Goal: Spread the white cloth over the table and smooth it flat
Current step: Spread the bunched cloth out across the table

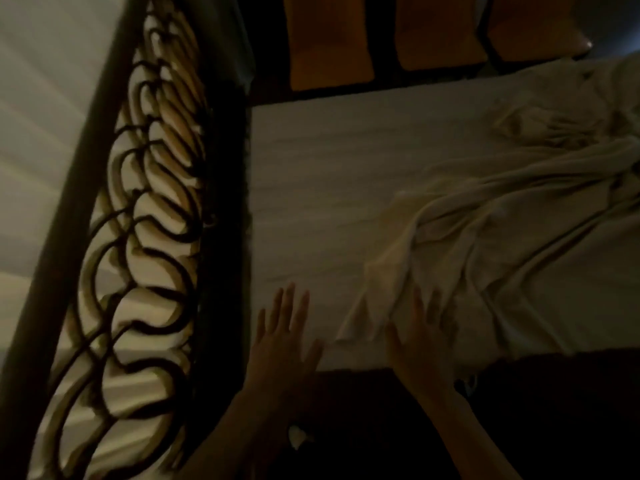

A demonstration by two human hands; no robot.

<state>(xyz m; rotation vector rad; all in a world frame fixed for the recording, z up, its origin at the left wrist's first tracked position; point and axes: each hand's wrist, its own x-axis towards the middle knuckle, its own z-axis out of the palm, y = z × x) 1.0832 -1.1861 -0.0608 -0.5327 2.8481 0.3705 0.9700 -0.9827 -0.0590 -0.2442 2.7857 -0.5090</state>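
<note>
Two bare forearms reach up from the bottom of the dim view to the near edge of the table. The left hand lies palm down with its fingers spread and straight, flat on the smooth part of the surface near the near-left corner; it grips nothing. The right hand is likewise splayed open, fingers apart, palm down at the near edge, pressing on the closest fold of the cloth without clasping it.

From under the right hand the cloth runs away toward the far-right corner as a bunched, creased mass, its ridges fanning out from a tight gather at the right edge of the view. A loose pointed flap of it lies between the two hands, just beside the right thumb and apart from the left hand. Right of the right hand the cloth hangs over the near edge. The left half of the table is flat and pale; whether that is bare tabletop or a layer already laid cannot be told in this light.

A dark metal scrollwork railing stands along the table's left edge. Beyond the far edge sit three orange chair seats. A small pale scrap shows in the dark between the forearms.
</note>
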